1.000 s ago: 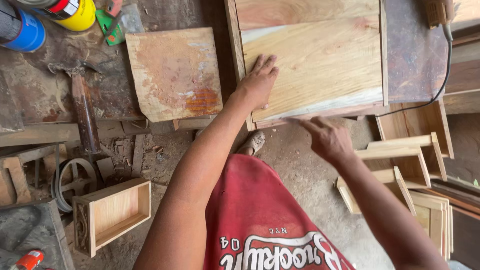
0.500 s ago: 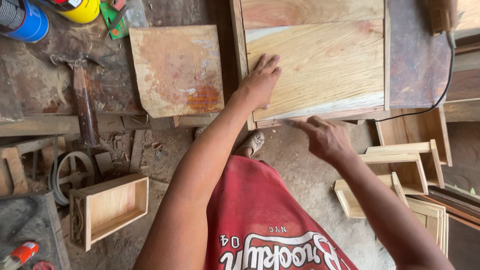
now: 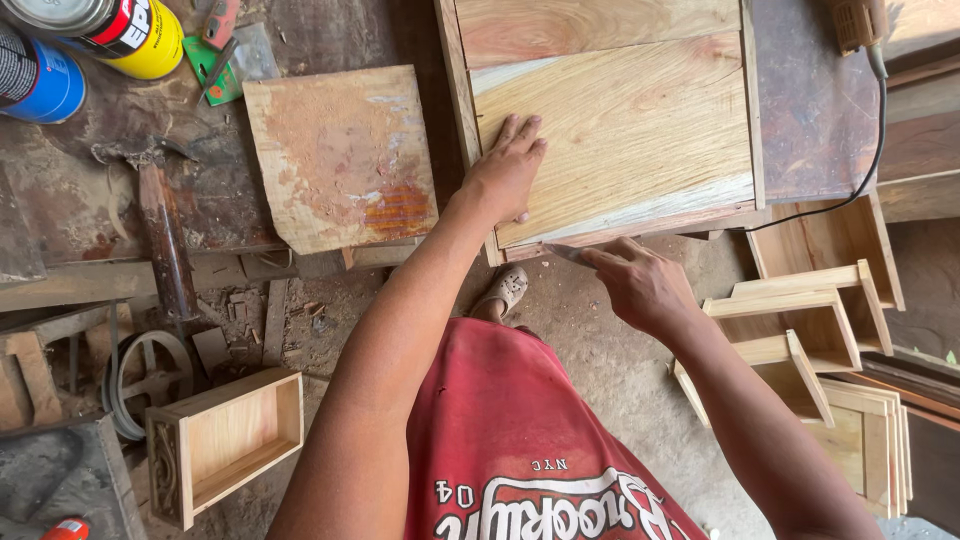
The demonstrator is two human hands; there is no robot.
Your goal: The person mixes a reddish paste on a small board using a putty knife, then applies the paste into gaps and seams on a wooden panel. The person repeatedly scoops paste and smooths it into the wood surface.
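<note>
The panel lies on the bench. Your left hand presses flat on it, fingers spread. Your right hand pinches a thin tool against its near edge. Top left stand a yellow can and a blue can.

Wooden panel top cut off — right hand hides thin tool.

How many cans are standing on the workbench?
2, both at the bench's top left corner: a blue can at the picture's edge and a yellow can just right of it, both cut off by the frame. More may sit out of view.
</note>
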